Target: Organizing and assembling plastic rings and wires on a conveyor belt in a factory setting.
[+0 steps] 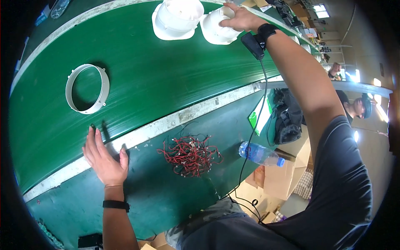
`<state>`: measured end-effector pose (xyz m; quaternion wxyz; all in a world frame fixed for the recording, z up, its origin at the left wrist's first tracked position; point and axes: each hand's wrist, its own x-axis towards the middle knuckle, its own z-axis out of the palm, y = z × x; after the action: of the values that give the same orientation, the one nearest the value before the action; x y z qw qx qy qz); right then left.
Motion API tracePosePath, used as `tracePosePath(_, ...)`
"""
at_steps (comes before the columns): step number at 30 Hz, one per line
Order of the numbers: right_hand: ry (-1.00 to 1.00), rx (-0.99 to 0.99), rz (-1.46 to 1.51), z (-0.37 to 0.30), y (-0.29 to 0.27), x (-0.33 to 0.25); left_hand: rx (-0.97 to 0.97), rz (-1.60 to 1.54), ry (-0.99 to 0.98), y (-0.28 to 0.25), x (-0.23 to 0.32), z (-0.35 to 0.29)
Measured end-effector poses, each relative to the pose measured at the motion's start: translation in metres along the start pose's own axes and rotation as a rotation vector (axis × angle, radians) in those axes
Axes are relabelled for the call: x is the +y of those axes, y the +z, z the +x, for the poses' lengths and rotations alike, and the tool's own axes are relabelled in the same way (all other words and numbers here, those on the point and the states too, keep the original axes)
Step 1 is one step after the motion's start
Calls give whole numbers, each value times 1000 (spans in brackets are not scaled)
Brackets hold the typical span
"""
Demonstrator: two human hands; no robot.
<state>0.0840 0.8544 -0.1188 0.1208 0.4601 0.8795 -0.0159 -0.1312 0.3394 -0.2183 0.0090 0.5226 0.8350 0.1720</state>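
Observation:
At the far side of the green belt, my right hand (242, 18) grips the rim of a white plastic housing (214, 28), a round collar on a flared base. Some of its fingers are hidden by the hand and the rim. A wider white housing (176, 21) stands just left of it. My left hand (106, 160) is open, holding nothing, over the pale metal edge strip between belt and bench. Beyond its fingertips a thin white plastic ring (105, 89) with small lugs lies on the belt.
A tangle of red and black wires (191, 156) lies on the near bench (154, 196). Right of it are a water bottle (262, 154), a green-and-white card (259, 116) and a black bag (287, 118). A cable (263, 83) hangs from my right wrist device. Another person (354, 106) is at the right.

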Motion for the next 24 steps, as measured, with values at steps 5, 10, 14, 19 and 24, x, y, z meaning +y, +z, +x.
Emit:
tracePosePath(5,118,-34,78,-12,-7,-18,-9,9,-7,-3,-3,-1)
tracePosePath(10,128,22,-34,-4,-9,-3,-26,15,-3,0,-1,0)
tracePosePath(14,208,-99,59,-16,-18,-16,-22,20,1,-1,-2,0)
tracePosePath(19,232,-149,113,-20,-21,-14,-15,15,1,-2,-2,0)
tracePosePath(24,174,-98,96,-4,-6,8,-11,11,3,-1,1,0)
